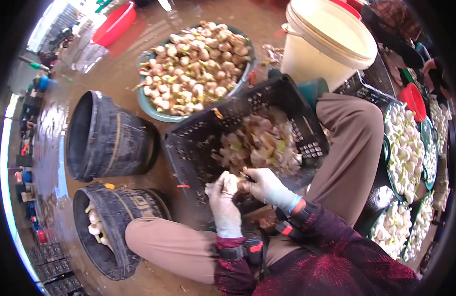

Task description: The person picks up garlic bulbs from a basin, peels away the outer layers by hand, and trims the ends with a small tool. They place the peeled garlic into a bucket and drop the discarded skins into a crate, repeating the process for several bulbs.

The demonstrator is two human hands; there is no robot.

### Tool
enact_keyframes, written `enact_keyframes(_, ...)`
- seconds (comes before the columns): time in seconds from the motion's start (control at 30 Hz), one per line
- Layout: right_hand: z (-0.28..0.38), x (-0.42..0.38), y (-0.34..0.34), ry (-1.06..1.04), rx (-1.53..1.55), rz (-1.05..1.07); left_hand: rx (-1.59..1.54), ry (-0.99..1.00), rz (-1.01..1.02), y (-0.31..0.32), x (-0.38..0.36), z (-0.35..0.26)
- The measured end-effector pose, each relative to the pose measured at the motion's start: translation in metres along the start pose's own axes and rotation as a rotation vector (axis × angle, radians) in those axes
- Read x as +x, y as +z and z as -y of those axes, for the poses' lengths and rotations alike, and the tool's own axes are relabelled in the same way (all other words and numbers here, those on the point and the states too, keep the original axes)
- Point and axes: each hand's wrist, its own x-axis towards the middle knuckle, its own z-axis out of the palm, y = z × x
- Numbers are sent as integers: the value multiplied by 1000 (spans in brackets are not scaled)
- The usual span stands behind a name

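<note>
My left hand, in a pale glove, is closed around a garlic bulb over the near edge of a black crate. My right hand, gloved too, pinches at the bulb from the other side. A small dark bit shows at its fingertips, too small to name. Beneath and beyond both hands, the black crate holds a heap of loose garlic skins and leaves. Part of the bulb is hidden by my fingers.
A round tub heaped with garlic bulbs stands beyond the crate. Two dark buckets lie tipped at left, the nearer with garlic inside. A cream bucket stands at back right. Baskets of peeled garlic line the right, near another person.
</note>
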Motion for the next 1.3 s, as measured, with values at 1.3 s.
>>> enact_keyframes(1.3, 11, 8, -9, -51, 180, -70, -334, 72, 275, -18, 10, 11)
